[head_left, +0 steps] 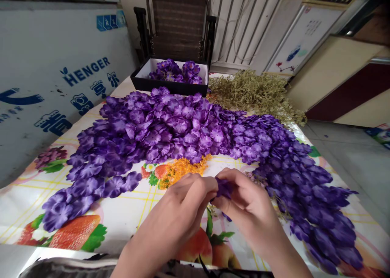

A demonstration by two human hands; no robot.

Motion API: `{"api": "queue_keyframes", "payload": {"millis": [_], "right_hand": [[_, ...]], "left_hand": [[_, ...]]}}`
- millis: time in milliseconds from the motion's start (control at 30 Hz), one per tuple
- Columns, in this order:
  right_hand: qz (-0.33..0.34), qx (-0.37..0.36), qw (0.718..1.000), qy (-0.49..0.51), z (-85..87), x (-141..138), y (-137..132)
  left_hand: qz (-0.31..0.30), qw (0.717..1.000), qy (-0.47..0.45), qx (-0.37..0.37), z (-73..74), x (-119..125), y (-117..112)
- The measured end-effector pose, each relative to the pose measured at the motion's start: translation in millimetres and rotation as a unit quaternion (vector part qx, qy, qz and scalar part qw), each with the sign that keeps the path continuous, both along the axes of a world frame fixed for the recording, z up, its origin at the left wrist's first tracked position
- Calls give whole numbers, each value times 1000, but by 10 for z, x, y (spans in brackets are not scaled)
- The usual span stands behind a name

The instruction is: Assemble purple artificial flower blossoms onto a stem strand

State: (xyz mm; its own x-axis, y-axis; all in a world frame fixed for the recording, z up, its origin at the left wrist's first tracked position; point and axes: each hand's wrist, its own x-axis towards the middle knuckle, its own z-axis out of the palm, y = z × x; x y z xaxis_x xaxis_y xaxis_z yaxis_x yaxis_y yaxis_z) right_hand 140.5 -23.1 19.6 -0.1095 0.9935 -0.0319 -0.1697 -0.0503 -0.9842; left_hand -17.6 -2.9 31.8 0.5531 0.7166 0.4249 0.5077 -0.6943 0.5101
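Note:
Both my hands meet over the near middle of the table around a small purple artificial flower (224, 187). My right hand (248, 203) pinches it between thumb and fingers. My left hand (191, 198) is closed, its fingertips pressed to the flower's left side and partly hidden behind the knuckles. A thin green stem hangs beneath the hands. Just beyond them lies a small heap of orange stamen pieces (185, 168). A wide arc of loose purple fabric petals (176, 125) surrounds the hands on the far side, left and right.
A black box with a white inside (143, 83) holds several finished-looking purple flowers at the back. Beside it is a pile of green plastic stems (252, 89). A fruit-print cloth (128, 209) covers the table. Beyond stands a chair (179, 24); a white freezer (55, 34) borders the left.

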Motion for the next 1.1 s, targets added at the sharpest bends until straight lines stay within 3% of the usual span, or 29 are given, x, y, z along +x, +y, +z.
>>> {"api": "queue_keyframes", "payload": {"millis": [167, 300, 400, 500, 633, 700, 833, 900, 1100], "right_hand": [[-15, 63, 997, -42, 18, -6, -8], [-90, 87, 991, -52, -14, 60, -5], [-206, 31, 975, 81, -75, 161, 72], [-247, -41, 935, 253, -131, 247, 178], [-166, -114, 892, 406, -144, 304, 224], [-109, -116, 873, 462, -146, 327, 200], [-25, -65, 891, 449, -189, 364, 146], [-24, -50, 903, 427, -205, 362, 139], [-114, -14, 921, 373, -144, 330, 135]], "left_hand": [[2, 999, -22, -29, 6, 5, -30], [4, 980, -128, -150, -58, 7, -38], [51, 970, -101, -217, -160, 31, 19], [77, 968, 13, -238, -278, 79, 102], [77, 969, 36, -233, -385, 130, 156], [88, 968, 27, -232, -411, 145, 157], [86, 967, 32, -236, -447, 201, 136], [68, 969, 50, -232, -469, 243, 125], [52, 973, 77, -211, -474, 300, 120]]}}
